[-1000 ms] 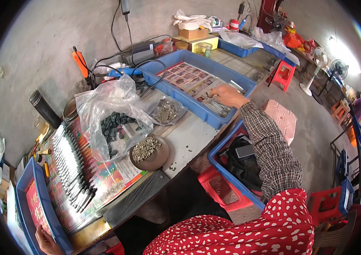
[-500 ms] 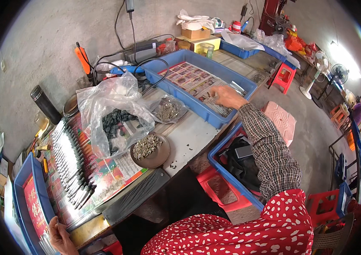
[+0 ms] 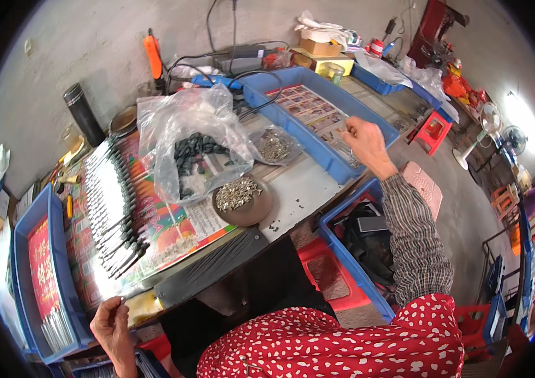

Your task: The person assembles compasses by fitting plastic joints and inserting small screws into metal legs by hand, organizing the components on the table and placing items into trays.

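Observation:
My left hand (image 3: 114, 327) is at the table's front left edge, beside the left blue tray (image 3: 64, 271). Its thumb and fingertips are pinched together; a tiny dark speck shows there, too small to name. Over the near wall of the far blue tray (image 3: 337, 165) is my right hand (image 3: 368, 146), fingers curled inward. Whatever those fingers hold is hidden. Thin metal rods (image 3: 350, 154) lie in that tray beside the hand, on a printed sheet. More silvery rods (image 3: 58, 329) stand bunched at the near end of the left tray.
A long row of silvery rods with dark ends (image 3: 113, 201) covers the table's left. A brown dish of small metal parts (image 3: 261, 208) sits near the front edge, by a clear bag of dark pieces (image 3: 173, 179). Below right are a blue crate (image 3: 343, 252) and red stool (image 3: 324, 268).
The whole view has shifted, moving the table rightward and up in the picture. My left hand has come away from the left tray, fingers pinched. My right hand has shifted slightly over the far tray.

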`<action>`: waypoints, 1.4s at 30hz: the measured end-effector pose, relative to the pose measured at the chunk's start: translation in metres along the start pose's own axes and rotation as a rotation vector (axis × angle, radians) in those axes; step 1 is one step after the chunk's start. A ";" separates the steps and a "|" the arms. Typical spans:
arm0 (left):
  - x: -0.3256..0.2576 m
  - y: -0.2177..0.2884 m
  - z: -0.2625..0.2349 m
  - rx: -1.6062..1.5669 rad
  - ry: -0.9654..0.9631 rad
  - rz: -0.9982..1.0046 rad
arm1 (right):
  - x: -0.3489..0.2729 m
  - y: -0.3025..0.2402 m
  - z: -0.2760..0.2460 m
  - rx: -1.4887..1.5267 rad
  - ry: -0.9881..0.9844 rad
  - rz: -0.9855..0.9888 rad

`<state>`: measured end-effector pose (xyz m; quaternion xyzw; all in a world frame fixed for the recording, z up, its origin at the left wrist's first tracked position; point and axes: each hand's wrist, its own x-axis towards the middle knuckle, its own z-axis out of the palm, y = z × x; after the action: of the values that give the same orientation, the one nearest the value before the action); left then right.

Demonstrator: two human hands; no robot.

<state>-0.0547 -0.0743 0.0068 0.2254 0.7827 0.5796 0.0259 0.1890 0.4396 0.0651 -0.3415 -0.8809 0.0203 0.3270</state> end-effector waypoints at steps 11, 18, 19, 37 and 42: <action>-0.021 0.034 0.055 -0.212 -0.229 -0.079 | -0.085 -0.150 -0.008 0.936 -0.558 0.169; -0.037 0.040 0.083 -0.581 -0.377 -0.294 | -0.142 -0.207 0.023 1.314 -0.961 0.182; -0.038 0.039 0.085 -0.609 -0.403 -0.327 | -0.147 -0.214 0.025 1.339 -0.974 0.155; -0.049 0.025 0.100 -0.794 -0.376 -0.315 | -0.176 -0.247 0.035 1.260 -0.871 -0.053; -0.050 0.025 0.101 -0.821 -0.360 -0.340 | -0.174 -0.249 0.032 1.232 -0.869 -0.058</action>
<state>0.0284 0.0028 -0.0138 0.1622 0.4979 0.7800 0.3425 0.1198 0.1477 0.0061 -0.0348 -0.7684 0.6337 0.0826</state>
